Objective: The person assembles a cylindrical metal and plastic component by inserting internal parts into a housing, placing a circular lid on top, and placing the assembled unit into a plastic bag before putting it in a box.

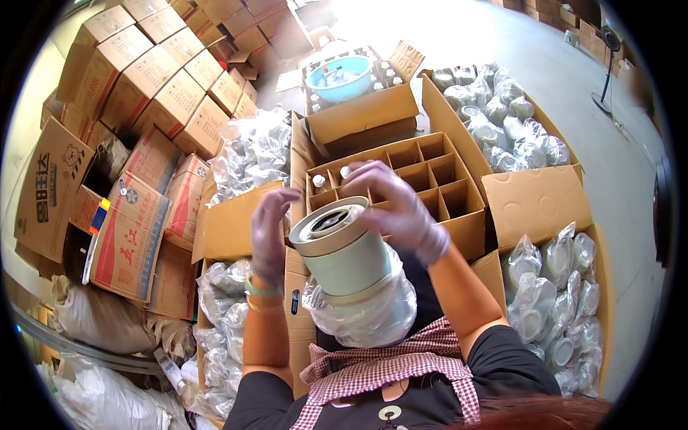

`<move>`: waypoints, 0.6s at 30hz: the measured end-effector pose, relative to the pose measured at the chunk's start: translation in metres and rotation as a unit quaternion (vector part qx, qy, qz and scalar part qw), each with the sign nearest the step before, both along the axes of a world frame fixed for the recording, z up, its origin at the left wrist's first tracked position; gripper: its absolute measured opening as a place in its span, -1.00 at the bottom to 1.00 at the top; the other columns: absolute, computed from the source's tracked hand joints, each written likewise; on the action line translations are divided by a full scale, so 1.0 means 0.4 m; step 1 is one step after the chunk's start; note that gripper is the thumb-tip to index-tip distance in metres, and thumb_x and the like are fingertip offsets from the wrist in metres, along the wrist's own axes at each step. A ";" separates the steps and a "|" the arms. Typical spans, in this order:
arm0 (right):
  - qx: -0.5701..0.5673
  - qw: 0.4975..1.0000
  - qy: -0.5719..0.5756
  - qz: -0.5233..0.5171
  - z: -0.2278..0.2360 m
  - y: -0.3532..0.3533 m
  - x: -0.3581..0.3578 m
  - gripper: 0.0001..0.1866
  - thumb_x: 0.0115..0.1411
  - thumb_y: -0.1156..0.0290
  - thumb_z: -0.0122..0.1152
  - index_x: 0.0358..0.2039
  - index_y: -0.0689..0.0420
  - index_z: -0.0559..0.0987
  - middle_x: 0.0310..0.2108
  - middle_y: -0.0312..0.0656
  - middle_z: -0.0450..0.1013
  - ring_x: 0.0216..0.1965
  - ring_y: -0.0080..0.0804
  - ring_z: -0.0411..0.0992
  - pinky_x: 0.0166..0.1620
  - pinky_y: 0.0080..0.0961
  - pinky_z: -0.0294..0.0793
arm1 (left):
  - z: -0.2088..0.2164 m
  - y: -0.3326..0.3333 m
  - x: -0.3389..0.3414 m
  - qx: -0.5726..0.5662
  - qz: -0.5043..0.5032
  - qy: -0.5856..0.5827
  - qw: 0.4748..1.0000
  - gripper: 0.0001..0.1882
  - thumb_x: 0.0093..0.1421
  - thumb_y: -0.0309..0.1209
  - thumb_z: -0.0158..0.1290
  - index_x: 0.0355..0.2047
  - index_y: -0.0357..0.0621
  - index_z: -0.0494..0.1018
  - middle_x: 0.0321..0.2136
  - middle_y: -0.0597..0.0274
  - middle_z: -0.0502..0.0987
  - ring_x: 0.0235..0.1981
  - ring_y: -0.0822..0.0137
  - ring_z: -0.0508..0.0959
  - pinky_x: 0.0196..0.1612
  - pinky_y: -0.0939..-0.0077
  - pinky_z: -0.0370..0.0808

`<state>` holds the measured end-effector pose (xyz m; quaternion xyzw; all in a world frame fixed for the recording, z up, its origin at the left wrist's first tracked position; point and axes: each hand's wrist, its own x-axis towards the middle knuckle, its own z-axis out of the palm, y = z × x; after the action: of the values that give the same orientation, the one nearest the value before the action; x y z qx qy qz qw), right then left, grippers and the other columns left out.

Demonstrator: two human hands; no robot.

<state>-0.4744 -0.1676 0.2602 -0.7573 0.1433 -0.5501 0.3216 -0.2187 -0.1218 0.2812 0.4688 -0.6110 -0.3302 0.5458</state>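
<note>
A pale green cylinder (345, 265) with a beige rim, perhaps an appliance base or canister, stands upright and slightly tilted before my lap. Its round top (331, 221) has a dark opening in the middle. A clear plastic bag (365, 315) is bunched around its lower part. Both hands wear thin, translucent purple gloves. To the left of the rim, my left hand (271, 233) hovers with loosely curved fingers and nothing in it. My right hand (403, 209) is above the right side of the rim, fingers apart; whether its thumb side touches the rim I cannot tell.
A carton with cardboard dividers (469, 218) holds white-capped bottles (319, 182) at its left. Behind it, a blue basin (340, 89) rests on more bottles. Cartons of bagged items (494, 107) flank me. Stacked boxes (154, 86) rise at left; a black stand (608, 72) is far right.
</note>
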 end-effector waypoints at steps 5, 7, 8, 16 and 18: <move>-0.005 0.995 0.076 -0.061 -0.015 0.043 0.075 -0.77 -0.02 0.35 0.43 -0.49 0.15 0.53 -0.30 -0.11 0.46 -0.24 -0.17 0.46 -0.10 -0.29 0.47 | -0.152 0.004 -0.027 -0.041 -0.198 0.209 0.957 -0.66 0.43 -0.06 -0.02 -0.21 -0.08 0.49 -0.03 0.15 0.56 0.19 0.12 0.42 0.41 0.10 0.17; -0.179 0.929 0.111 -0.305 0.048 0.192 0.195 -0.69 -0.08 0.22 0.48 -0.43 0.09 0.56 -0.35 -0.10 0.42 -0.21 -0.08 0.49 -0.06 -0.06 0.44 | -0.206 -0.010 -0.083 -0.053 -0.321 0.481 0.814 -0.65 0.46 -0.07 -0.07 -0.24 -0.09 0.47 0.05 0.08 0.52 0.25 0.09 0.37 0.44 0.08 0.15; -0.199 0.929 0.144 -0.276 0.068 0.215 0.200 -0.68 -0.06 0.16 0.48 -0.39 0.06 0.59 -0.32 -0.12 0.45 -0.20 -0.09 0.49 -0.02 -0.05 0.45 | -0.191 -0.029 -0.096 -0.029 -0.312 0.463 0.829 -0.63 0.48 -0.08 -0.10 -0.25 -0.11 0.47 0.07 0.03 0.50 0.24 0.07 0.39 0.42 0.08 0.20; 0.272 0.926 -0.053 0.255 -0.079 -0.081 -0.018 -0.73 -0.03 0.43 0.51 -0.39 0.21 0.57 -0.23 -0.26 0.49 -0.04 -0.37 0.47 0.08 -0.38 0.43 | 0.004 0.089 -0.164 -0.100 -0.008 -0.016 0.995 -0.78 0.36 -0.42 0.03 -0.46 -0.19 0.43 -0.28 0.14 0.60 -0.12 0.26 0.54 0.16 0.22 0.44; 0.115 0.989 0.039 -0.083 -0.022 0.046 0.081 -0.70 0.00 0.31 0.52 -0.43 0.16 0.53 -0.34 -0.18 0.45 -0.18 -0.23 0.44 -0.06 -0.31 0.42 | -0.072 0.024 -0.060 -0.026 -0.002 0.114 0.993 -0.72 0.39 -0.32 0.02 -0.48 -0.11 0.37 -0.45 0.26 0.51 -0.12 0.24 0.50 0.33 0.11 0.31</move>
<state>-0.4421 -0.1491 0.2513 -0.7215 0.2806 -0.5247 0.3541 -0.2428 -0.1120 0.2523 0.4127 -0.5539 -0.3667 0.6231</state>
